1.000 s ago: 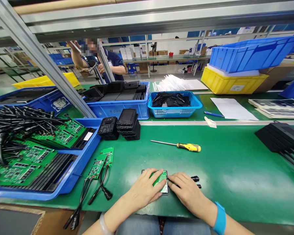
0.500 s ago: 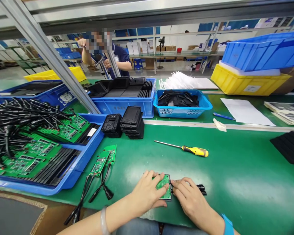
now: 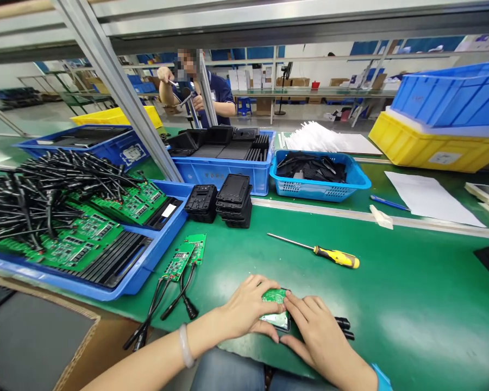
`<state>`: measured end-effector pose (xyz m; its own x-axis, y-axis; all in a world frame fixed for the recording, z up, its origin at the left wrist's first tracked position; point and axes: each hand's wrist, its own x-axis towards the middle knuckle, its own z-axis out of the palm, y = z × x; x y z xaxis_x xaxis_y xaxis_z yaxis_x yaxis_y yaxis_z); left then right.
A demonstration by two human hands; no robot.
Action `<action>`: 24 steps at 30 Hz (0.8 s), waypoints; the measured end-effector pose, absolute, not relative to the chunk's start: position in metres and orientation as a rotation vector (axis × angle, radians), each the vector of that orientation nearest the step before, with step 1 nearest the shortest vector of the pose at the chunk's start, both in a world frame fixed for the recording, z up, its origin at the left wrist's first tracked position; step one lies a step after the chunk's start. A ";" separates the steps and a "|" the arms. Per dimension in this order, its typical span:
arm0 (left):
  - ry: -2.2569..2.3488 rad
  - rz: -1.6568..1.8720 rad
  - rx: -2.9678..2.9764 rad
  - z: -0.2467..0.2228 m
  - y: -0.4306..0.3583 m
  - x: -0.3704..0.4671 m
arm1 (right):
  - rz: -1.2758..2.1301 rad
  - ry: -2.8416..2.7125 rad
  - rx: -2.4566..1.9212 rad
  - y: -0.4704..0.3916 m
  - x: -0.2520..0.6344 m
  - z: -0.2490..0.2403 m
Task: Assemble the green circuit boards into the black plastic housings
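Now the small green printed circuit board [image 3: 275, 297], seated in a dark shallow plastic case, lies at the near edge of the smooth green surface [image 3: 391, 293], more covered than half a second ago. The left hand [image 3: 246, 310] curls over its left side, gripping it; the right hand [image 3: 313, 331] presses flat fingers on its right. Black cable plugs [image 3: 344, 326] poke out beside the right hand. A yellow-handled steel screwdriver [image 3: 315, 250] lies beyond.
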<state>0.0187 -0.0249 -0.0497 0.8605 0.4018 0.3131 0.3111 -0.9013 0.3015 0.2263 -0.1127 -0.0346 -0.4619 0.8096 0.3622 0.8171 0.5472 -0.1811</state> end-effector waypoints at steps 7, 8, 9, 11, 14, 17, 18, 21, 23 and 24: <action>0.622 0.403 3.090 -0.041 -0.063 0.017 | -0.068 -2.388 -1.329 -0.106 0.218 -0.034; 0.654 0.340 3.166 -0.040 -0.072 0.019 | -0.051 -2.399 -1.330 -0.105 0.218 -0.031; 0.693 0.286 3.242 -0.041 -0.080 0.021 | -0.012 -2.427 -1.331 -0.104 0.221 -0.027; 0.808 0.297 3.382 -0.044 -0.093 0.027 | 0.135 -2.529 -1.307 -0.097 0.231 -0.019; 0.995 0.511 3.470 -0.053 -0.101 0.035 | 0.206 -2.607 -1.338 -0.074 0.261 -0.014; 1.059 0.594 3.462 -0.060 -0.102 0.038 | -0.293 -2.406 -1.671 -0.042 0.295 -0.025; 1.071 0.607 3.446 -0.061 -0.102 0.039 | -0.430 -2.342 -1.764 -0.033 0.305 -0.029; 1.146 0.688 3.377 -0.064 -0.104 0.039 | -0.538 -2.300 -1.844 -0.014 0.320 -0.035; 1.198 0.723 3.336 -0.065 -0.106 0.041 | -0.515 -2.313 -1.802 -0.013 0.317 -0.028; 1.222 0.739 3.315 -0.066 -0.107 0.042 | -0.475 -2.285 -1.779 -0.016 0.311 -0.021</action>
